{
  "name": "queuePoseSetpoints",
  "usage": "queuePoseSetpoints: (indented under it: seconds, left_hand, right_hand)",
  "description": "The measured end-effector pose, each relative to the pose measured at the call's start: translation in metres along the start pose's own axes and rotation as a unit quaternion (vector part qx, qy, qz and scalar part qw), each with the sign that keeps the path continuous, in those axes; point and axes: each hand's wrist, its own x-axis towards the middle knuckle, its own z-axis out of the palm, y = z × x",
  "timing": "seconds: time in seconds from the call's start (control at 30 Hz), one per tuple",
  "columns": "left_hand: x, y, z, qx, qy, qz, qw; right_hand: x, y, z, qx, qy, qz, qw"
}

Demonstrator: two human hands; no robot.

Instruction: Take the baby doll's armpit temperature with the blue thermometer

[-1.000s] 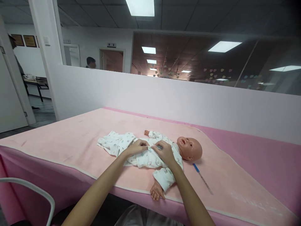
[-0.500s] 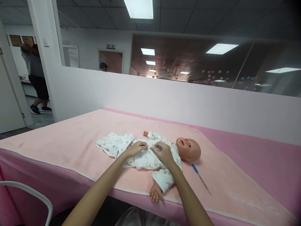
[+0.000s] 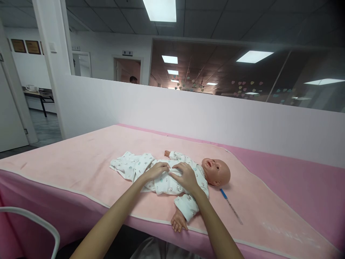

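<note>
A baby doll lies on its back on the table, head to the right, in a white printed baby garment. My left hand is over the garment's front, its fingertips pinched on the white cloth. Close beside it, my right hand curves over the doll's chest, thumb and forefinger on a fold or tie of the same cloth; the exact piece is too small to make out. One doll hand sticks out of the near sleeve, the other out of the far sleeve.
Near the doll's head lies a slim clear stick with a blue end, like a thermometer. A pink cover spreads over the table, against a low white wall. A white curved rail is at front left. Behind the glass a person's head shows.
My right thumb and fingers have shifted slightly at the garment's front, toward my left fingertips. The person at the left doorway has gone from view. The head behind the glass has moved right.
</note>
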Motion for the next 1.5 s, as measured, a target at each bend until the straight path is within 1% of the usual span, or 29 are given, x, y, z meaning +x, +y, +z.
queuePoseSetpoints:
  seconds: [0.07,0.2,0.43,0.8,0.93,1.07,1.27,1.5]
  left_hand:
    - [0.0003,-0.0014,0.0000,0.005,0.004,0.012,1.000]
    - [-0.0012,0.0007,0.0001,-0.022,0.012,0.037,0.999]
    - [-0.0029,0.0050,-0.0007,0.013,0.017,0.042,0.999]
    - [-0.0019,0.0040,-0.0002,-0.014,0.024,0.048,0.998]
    - [-0.0024,0.0031,-0.0005,-0.030,0.016,0.045,0.998]
    - [-0.0035,0.0028,0.0001,-0.021,0.016,0.046,0.999]
    - [-0.0055,0.0041,0.0005,-0.010,0.011,0.053,0.998]
    - [-0.0045,0.0026,0.0007,-0.006,0.017,0.054,0.998]
  right_hand:
    - [0.0001,-0.0002,-0.0005,-0.003,-0.005,0.001,1.000]
    - [-0.0004,-0.0005,-0.0010,0.000,-0.011,0.000,1.000]
    - [-0.0015,-0.0007,0.0011,-0.022,0.004,0.001,1.000]
    - [-0.0013,0.0027,0.0047,-0.046,0.015,-0.015,0.999]
    - [-0.0010,0.0025,0.0048,-0.050,0.011,-0.011,0.999]
    - [-0.0008,0.0027,0.0050,-0.050,0.009,-0.007,0.999]
    - [0.0001,0.0037,0.0063,-0.044,0.028,-0.002,0.999]
    - [-0.0013,0.0030,0.0058,-0.043,0.027,0.000,0.999]
